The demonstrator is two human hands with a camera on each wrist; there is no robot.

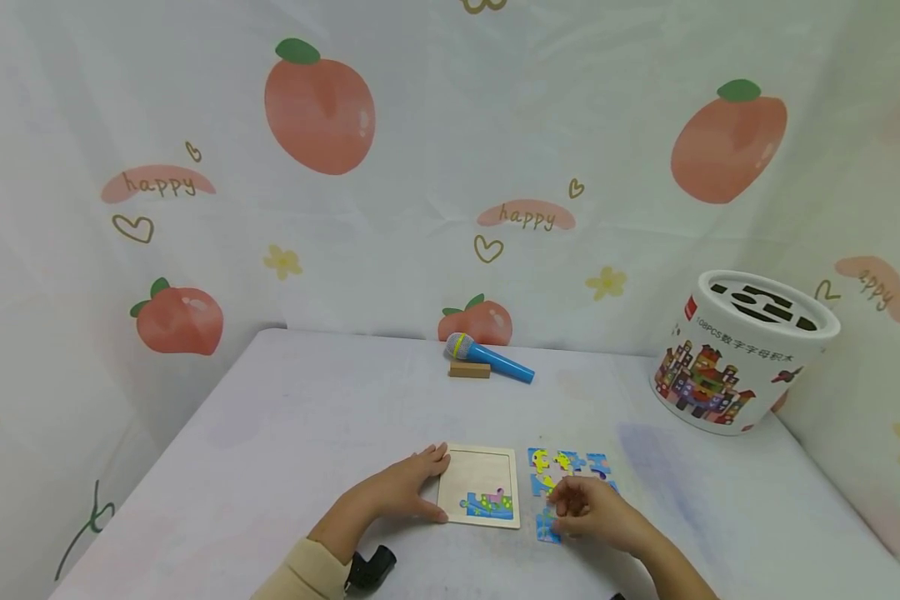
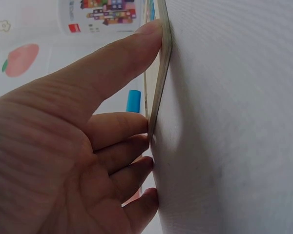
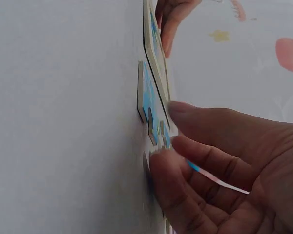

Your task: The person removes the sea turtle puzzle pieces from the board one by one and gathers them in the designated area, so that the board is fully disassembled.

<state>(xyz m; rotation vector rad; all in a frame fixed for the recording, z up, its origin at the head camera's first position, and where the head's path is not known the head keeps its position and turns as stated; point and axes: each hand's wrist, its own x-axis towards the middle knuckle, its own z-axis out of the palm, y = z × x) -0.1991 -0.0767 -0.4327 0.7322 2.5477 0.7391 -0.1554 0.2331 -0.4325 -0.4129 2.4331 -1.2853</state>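
A square wooden puzzle tray lies flat on the table, with several joined jigsaw pieces in its lower right corner. My left hand rests along the tray's left side, its thumb and fingers spread and touching the edge. Right of the tray lie several loose jigsaw pieces, blue with coloured pictures. Over the near ones my right hand hovers with loosely bent fingers, beside a blue piece. In the right wrist view, a gap shows between thumb and index finger, with no piece visible there.
At the back, a blue toy microphone lies behind a small brown block. A large white tub with a printed lid stands at the back right. A black object sits near my left wrist. A patterned cloth hangs behind the table.
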